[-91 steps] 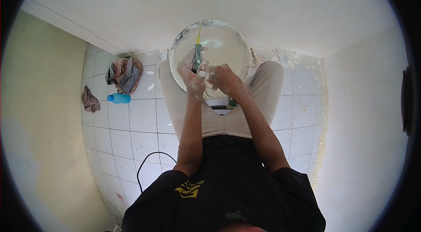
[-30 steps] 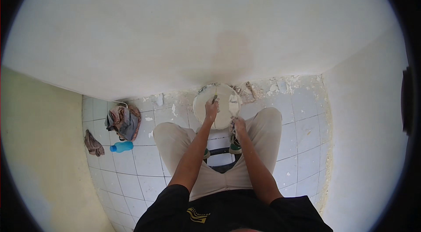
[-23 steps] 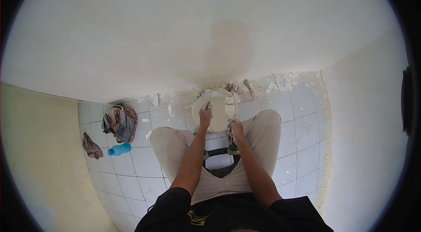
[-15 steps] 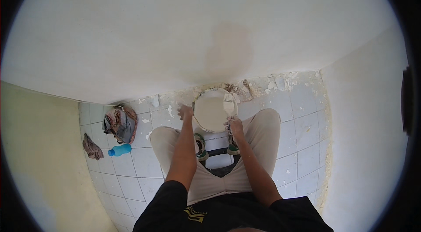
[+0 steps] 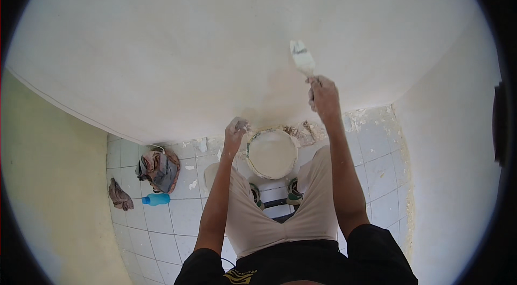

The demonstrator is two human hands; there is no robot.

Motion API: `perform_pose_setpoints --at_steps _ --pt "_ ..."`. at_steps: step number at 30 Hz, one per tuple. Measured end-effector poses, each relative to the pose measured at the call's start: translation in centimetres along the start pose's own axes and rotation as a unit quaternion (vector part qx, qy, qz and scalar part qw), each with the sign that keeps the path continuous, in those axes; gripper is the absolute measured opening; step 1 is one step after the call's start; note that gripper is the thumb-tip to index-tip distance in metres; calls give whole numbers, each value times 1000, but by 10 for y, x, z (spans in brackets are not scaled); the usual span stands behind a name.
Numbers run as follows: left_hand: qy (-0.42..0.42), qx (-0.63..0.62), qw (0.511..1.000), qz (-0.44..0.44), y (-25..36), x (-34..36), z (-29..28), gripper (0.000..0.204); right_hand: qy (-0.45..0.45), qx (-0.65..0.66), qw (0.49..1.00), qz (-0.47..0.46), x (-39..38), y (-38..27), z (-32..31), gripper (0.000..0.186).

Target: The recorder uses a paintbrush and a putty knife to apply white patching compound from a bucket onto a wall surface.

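Bucket [image 5: 272, 154] between feet; bottle [image 5: 156, 199] far left.

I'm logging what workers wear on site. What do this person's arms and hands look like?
Both forearms are bare, with short black sleeves ending near the elbows. No gloves. The left hand and right hand are smeared with whitish plaster or paint. No watch or rings are visible.

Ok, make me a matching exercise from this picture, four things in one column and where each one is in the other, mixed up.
Things:
1. paintbrush
2. bucket
3. blue bottle
4. left hand

Places:
A. lying on the floor tiles beside crumpled cloths
B. at the bucket's rim
C. raised against the wall in the right hand
D. on the floor between the feet, by the wall

Pairs: 1-C, 2-D, 3-A, 4-B
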State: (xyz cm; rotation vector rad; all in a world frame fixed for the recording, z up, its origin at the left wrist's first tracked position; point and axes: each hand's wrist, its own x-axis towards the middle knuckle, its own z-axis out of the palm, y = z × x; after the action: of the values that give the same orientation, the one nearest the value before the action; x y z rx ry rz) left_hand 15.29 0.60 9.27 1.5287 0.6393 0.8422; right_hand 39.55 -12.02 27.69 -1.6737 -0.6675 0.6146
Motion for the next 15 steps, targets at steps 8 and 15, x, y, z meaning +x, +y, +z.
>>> perform_pose_setpoints --at_steps 8,15 --pt "20 -86 995 -43 -29 -23 5 16 9 -34 999 -32 21 -68 6 22" --pt "-38 -22 994 -101 -51 -24 7 14 50 36 986 -156 17 -146 11 21"
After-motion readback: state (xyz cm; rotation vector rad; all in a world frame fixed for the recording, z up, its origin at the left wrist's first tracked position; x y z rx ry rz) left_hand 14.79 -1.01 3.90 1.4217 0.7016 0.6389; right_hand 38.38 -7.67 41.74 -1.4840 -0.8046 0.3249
